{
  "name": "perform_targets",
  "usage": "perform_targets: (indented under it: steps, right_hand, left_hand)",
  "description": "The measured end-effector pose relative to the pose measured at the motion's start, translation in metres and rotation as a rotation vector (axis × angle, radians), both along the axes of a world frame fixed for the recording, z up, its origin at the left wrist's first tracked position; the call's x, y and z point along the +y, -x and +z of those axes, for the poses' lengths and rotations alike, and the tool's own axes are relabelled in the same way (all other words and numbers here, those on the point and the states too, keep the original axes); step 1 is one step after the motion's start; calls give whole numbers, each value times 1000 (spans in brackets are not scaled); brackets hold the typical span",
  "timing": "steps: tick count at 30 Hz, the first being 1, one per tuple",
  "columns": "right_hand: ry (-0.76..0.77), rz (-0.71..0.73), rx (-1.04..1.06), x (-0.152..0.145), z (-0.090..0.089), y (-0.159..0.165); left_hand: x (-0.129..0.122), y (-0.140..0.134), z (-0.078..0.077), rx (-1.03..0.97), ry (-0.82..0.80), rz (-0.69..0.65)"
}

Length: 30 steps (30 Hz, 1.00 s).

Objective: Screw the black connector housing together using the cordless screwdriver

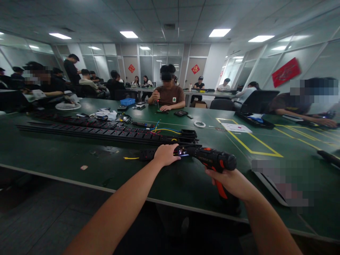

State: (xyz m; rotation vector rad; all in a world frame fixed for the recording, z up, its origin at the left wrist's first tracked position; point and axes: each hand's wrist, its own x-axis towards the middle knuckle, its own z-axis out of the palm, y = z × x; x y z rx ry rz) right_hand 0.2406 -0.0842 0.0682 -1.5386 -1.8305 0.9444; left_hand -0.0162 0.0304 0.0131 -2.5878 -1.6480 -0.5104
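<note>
My right hand [230, 179] is closed round the grip of a black and orange cordless drill [212, 158]. The drill points left, and its lit front end is close to the fingers of my left hand [166, 154]. That hand is wrapped over a short black socket strip [147, 155] lying on the table; its middle is hidden under my palm. A yellow wire [131, 158] sticks out of the strip's left end. Just beyond my left hand lie long black power strips [106, 134], with blue and yellow wires [162, 129] at their right end.
Across the green table [127, 177] a person in a brown shirt [170, 97] holds a screwdriver [158, 100]. A roll of white tape [199, 124], a blue basket [128, 102] and a paper sheet [236, 128] lie farther back. Yellow tape lines [265, 153] mark the right side.
</note>
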Motion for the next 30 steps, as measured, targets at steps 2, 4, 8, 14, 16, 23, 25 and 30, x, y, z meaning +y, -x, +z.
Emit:
perform_targets:
  steps: [2,4,8,14,16,23,25,30]
  right_hand:
    - [2,-3,-1,0,1,1]
    - [6,-13,-13,0,2,2]
    - [0,0,-25,0,0,1]
    - [7,2,-18,0,1,1]
    - [10,8,-11,-1,3,2]
    - [9,5,15,-1,2,1]
    - [6,12,42,0,0,0]
    - [29,28,118,1,-3,-2]
  left_hand:
    - [0,0,0,0,3,1]
    - [-1,0,1,2,10,6]
    - [-1,0,2,-5,11,12]
    - [1,0,-1,-8,-8,-2]
    - [2,1,-2,-7,-8,-3]
    - [0,0,0,-7,7,-8]
    - [0,-1,1,-5,6,-2]
    - [0,-1,1,1,-3,2]
